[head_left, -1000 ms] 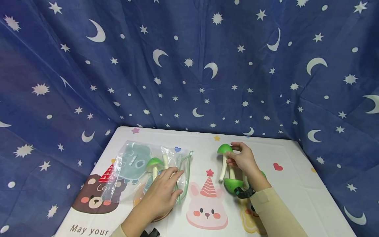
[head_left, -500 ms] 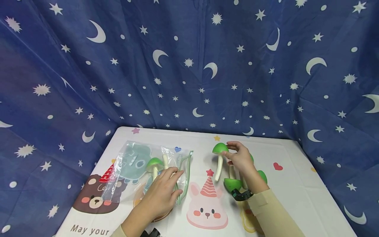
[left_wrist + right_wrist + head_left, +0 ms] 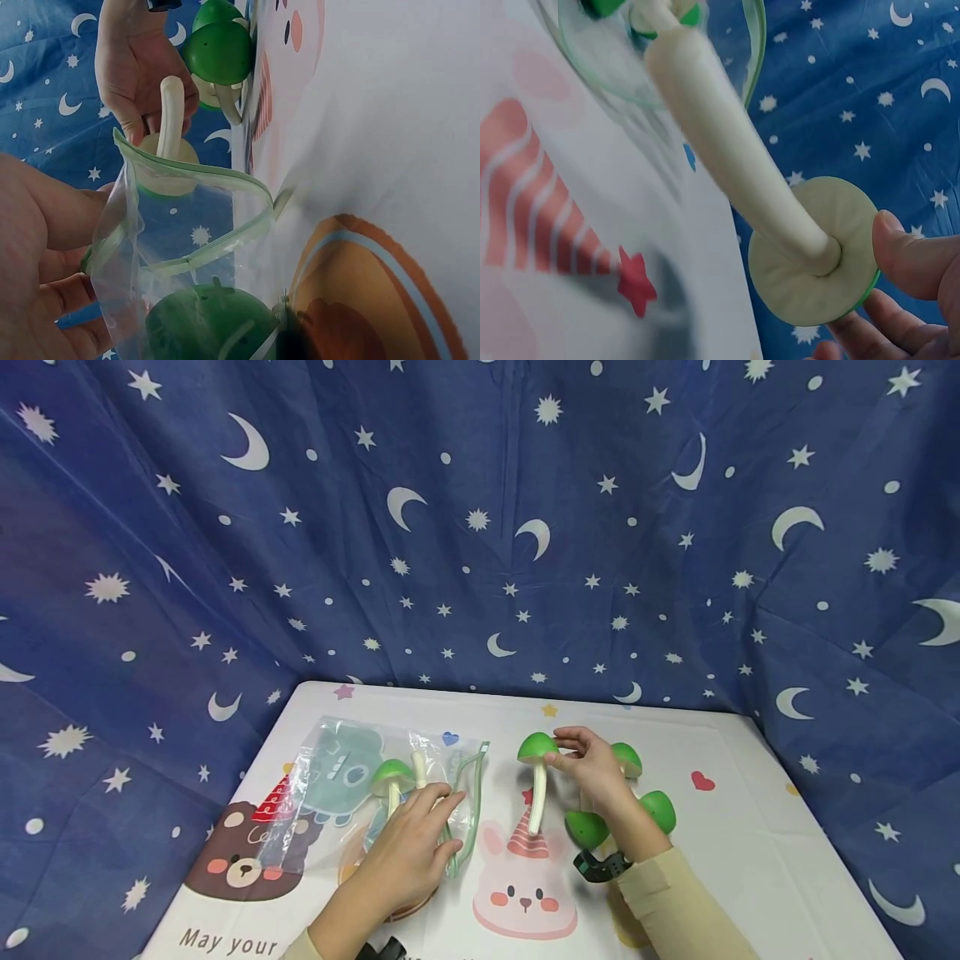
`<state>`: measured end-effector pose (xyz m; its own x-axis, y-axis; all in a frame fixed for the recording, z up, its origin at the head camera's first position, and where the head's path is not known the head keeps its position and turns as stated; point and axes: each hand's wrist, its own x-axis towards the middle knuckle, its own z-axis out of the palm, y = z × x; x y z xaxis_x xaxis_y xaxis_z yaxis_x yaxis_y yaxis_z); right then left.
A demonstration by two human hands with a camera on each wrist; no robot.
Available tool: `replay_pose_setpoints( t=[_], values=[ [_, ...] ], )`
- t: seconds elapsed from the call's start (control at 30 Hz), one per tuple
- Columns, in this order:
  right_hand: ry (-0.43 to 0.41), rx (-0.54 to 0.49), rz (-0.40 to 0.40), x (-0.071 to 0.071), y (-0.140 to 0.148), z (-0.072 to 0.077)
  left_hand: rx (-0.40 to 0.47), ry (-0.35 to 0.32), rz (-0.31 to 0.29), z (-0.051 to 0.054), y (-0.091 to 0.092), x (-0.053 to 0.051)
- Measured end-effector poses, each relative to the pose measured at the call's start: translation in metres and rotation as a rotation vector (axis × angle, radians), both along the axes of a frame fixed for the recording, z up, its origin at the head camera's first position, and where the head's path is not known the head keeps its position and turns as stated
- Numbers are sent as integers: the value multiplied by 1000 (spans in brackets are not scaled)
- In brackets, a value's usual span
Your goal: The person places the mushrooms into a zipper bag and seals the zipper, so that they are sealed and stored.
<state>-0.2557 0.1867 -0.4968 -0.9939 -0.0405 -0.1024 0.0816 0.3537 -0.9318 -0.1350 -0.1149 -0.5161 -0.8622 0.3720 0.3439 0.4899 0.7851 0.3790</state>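
We pinch a green mushroom [image 3: 537, 748] by its cap above the tabletop [image 3: 750, 827] with our right hand [image 3: 596, 768]. Our left hand [image 3: 412, 835] grips the clear bag [image 3: 476, 806], partly hiding the bagged mushrooms [image 3: 393, 770]; our right arm [image 3: 643, 831] covers parts of the loose mushrooms [image 3: 660, 811].

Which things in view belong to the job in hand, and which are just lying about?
Apparently in the job:
right hand, pinching a green-capped, white-stemmed toy mushroom
left hand, at a clear plastic bag with green zip
at least two similar mushrooms inside it
three loose mushrooms

Just background:
white tablecloth with cartoon prints
dark blue curtain with white stars
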Motion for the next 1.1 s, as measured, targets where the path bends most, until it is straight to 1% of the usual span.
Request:
replay_pose_setpoints(
  t=[0.17, 0.27, 0.47, 0.73, 0.9, 1.03, 1.1],
  values=[
    [-15, -98, 27, 8, -7, -1, -2, 36, 2, -1, 0, -1],
    [-37, -160, 32, 13, -12, 0, 1, 39, 0, -2, 1, -1],
    [-75, -211, 48, 23, -23, -4, -2, 27, -3, -2, 0, -1],
    [-106, -289, 37, 34, -36, -14, 4, 20, -1, -2, 0, -1],
    [-119, -332, 9, 39, -46, -20, 6, 6, -7, -1, 0, 0],
    [-99, -395, -41, 42, -55, -24, 7, 12, -4, -1, 1, 0],
    [-83, -431, -74, 44, -60, -26, 6, 26, -4, 0, 1, 0]
  ],
)
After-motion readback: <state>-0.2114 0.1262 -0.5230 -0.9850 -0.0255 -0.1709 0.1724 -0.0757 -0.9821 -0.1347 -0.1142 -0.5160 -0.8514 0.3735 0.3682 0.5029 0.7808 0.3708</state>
